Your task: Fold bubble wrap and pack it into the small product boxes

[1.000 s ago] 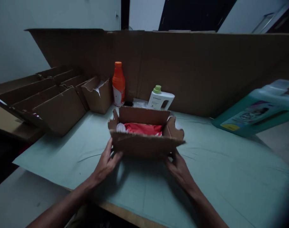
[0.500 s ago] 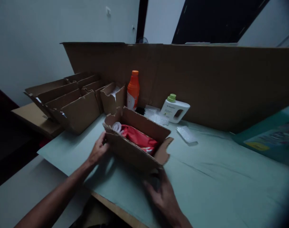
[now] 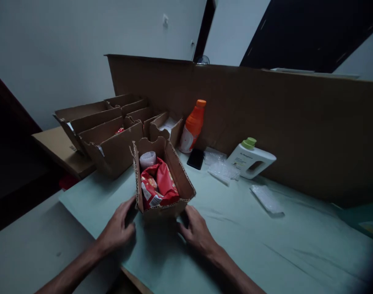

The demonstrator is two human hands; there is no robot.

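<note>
An open-topped cardboard box (image 3: 182, 179) is held between my two hands above the front of the table, one short end toward me. Inside it lie red snack packets (image 3: 166, 183) and a roll of white wrap (image 3: 148, 159) at the far end. My left hand (image 3: 119, 226) grips the box's near left side, its fingertips hidden by the wall. At the near right corner, my right hand (image 3: 196, 229) holds the box with the thumb toward me. The box's underside is hidden, so I cannot tell whether it touches the table.
Several cardboard boxes (image 3: 121, 141) stand at the back left. Behind the box are an orange bottle (image 3: 192, 126), a black phone (image 3: 195, 159), bubble wrap (image 3: 221, 167) and a white jug (image 3: 250, 159) with a green cap. Another bubble-wrap piece (image 3: 267, 200) lies right. A cardboard panel (image 3: 266, 106) borders the back.
Both hands have turned the box so its short end faces me, and the packets show more fully. My view has shifted left, and the phone is now uncovered.
</note>
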